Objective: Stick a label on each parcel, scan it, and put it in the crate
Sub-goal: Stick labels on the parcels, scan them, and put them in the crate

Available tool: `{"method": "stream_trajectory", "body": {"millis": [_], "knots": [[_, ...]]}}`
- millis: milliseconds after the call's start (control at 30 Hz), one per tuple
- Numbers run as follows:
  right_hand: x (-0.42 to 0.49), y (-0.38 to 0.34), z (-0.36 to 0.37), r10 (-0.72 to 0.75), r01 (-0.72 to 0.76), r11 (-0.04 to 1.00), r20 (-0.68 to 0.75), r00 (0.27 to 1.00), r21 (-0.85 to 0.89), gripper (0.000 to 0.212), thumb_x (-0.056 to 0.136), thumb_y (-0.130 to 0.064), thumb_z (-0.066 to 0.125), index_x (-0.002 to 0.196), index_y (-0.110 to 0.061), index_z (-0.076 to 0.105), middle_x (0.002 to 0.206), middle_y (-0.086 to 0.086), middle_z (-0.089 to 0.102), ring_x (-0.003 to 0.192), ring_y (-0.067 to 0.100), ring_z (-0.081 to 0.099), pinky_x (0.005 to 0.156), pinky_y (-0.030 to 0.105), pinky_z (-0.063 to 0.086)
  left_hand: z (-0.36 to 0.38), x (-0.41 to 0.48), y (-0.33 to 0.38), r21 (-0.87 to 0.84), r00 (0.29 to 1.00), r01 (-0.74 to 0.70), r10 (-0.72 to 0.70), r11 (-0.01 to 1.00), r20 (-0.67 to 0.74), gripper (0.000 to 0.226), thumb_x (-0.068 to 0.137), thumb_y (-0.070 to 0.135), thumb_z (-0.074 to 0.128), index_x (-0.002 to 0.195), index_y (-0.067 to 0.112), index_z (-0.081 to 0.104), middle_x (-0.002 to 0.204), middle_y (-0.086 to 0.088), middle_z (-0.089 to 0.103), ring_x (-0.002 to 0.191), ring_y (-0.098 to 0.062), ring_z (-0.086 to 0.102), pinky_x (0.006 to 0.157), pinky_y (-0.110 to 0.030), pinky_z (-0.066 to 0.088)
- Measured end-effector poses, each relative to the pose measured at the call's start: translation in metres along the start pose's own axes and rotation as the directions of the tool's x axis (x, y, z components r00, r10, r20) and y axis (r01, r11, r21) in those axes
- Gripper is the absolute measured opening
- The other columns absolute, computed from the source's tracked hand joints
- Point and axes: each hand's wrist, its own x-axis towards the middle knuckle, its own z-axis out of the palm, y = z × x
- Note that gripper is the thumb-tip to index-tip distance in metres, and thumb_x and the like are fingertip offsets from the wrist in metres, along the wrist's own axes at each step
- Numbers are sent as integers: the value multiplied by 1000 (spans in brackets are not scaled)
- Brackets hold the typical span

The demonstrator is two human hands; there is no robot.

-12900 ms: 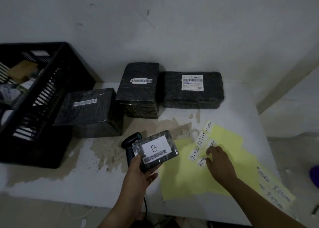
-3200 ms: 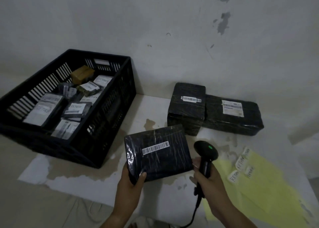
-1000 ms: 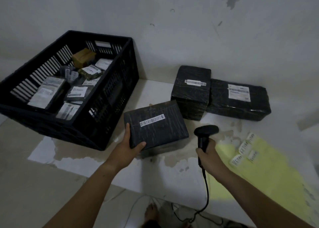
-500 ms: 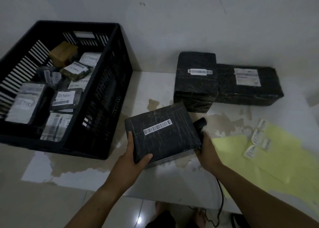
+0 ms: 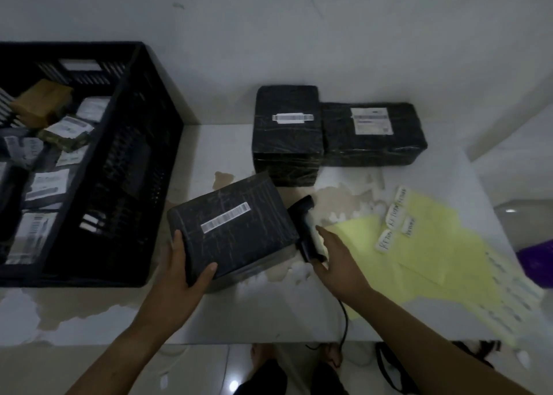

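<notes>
A black wrapped parcel [image 5: 236, 227] with a white barcode strip sits tilted near the table's middle. My left hand [image 5: 182, 272] grips its near left corner, thumb on top. The black barcode scanner [image 5: 305, 215] lies on the table against the parcel's right side. My right hand [image 5: 341, 263] is beside the scanner's handle with fingers stretched out, not curled round it. White "RETURN" labels [image 5: 395, 215] lie on a yellow backing sheet [image 5: 434, 245] to the right. The black crate [image 5: 140, 74] at the left holds several labelled parcels.
Two more black parcels, a tall one [image 5: 287, 131] and a flat one [image 5: 374, 137], stand at the back against the wall. The scanner's cable [image 5: 344, 320] hangs over the table's front edge. A purple object [image 5: 535, 260] sits off the right edge.
My right hand has laid the scanner down beside the parcel and let its fingers open. My left hand keeps its hold on the parcel, which has barely moved.
</notes>
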Motion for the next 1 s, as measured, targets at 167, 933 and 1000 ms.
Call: {"method": "stream_trajectory", "body": {"millis": [167,933,1000], "knots": [[-43,38,-41,43,-46,997,-49,998,-64,56,92,-14,61,144,-23,43,142,-3,49,127,16,47,106,34,42,22,-3,18,268,922,-300,350,916,-165,74,101,57,42,162,22,19,171,3,-9,158,-19,-11,125,-51,11],[32,178,-175,327,-342,928,-112,938,-147,45,94,-13,58,138,-16,49,119,13,51,98,25,56,82,30,43,276,17,137,563,764,-589,174,580,621,74,105,27,41,162,23,-6,168,-8,-21,157,-31,-9,126,-44,-1],[35,180,-177,324,-335,930,-94,941,-149,41,93,-17,61,134,-20,53,110,6,50,93,18,51,79,28,39,285,17,135,603,776,-566,117,562,620,77,105,30,41,162,22,-10,166,-10,-28,156,-35,-15,127,-48,1]]}}
